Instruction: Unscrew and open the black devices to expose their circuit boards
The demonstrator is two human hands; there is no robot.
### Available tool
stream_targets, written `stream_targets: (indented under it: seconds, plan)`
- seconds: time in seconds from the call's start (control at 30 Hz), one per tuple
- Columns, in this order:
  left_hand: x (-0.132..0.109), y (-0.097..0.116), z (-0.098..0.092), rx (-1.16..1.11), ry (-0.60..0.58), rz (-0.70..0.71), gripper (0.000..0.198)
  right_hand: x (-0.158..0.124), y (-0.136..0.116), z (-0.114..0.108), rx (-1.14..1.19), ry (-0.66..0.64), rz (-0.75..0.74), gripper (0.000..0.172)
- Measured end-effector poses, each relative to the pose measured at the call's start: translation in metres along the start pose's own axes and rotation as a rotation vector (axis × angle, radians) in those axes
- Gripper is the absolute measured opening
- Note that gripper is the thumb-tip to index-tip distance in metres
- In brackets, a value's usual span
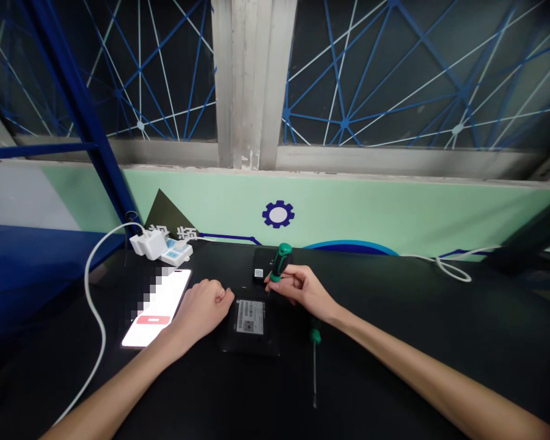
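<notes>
A flat black device [236, 342] with a white printed label [250, 316] lies on the black table before me. My left hand [206, 304] is closed, fingers curled under, at the device's upper left edge; whatever its fingers may hold is hidden. In my right hand [300, 286] is a green-and-black screwdriver [281, 260], gripped low near its shaft. It stands nearly upright, tip down by the device's upper right corner; exact contact at the tip cannot be made out. A second screwdriver [315, 354] with a green handle lies right of the device, its shaft pointing towards me.
Just behind the device sits a smaller black box [260, 260] with a small white label. A lit phone [158, 311] lies left, under my left forearm's edge. Farther back are a white power strip [176, 252] with plugs and a white cable [91, 299]. Another cable [451, 272] lies far right.
</notes>
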State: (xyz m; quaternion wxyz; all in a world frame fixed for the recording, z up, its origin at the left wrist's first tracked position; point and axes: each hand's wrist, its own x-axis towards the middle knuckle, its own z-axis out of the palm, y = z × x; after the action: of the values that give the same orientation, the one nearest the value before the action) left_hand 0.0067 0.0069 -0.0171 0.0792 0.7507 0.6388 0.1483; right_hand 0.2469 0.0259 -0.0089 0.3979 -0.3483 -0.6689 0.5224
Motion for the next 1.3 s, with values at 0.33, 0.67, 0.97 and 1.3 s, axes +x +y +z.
stream_targets:
  seconds: [0.33,0.67,0.97,1.3]
  plan:
    - [-0.0002,0.0016,-0.001,0.002,-0.011,-0.01,0.051,-0.0004,0.0,-0.0005,0.019,-0.032,-0.016,0.035]
    - [-0.0012,0.0024,-0.0034,-0.018,-0.004,-0.004,0.052,0.0007,-0.0017,0.0013,0.021,-0.011,-0.01,0.036]
    - [0.0,-0.0013,0.0009,-0.004,0.0,0.016,0.052,0.0012,0.0016,0.0011,0.025,0.004,-0.013,0.038]
    - [-0.0004,-0.0008,0.0005,-0.007,0.01,0.011,0.052,-0.0007,-0.002,0.0009,-0.083,0.004,-0.027,0.041]
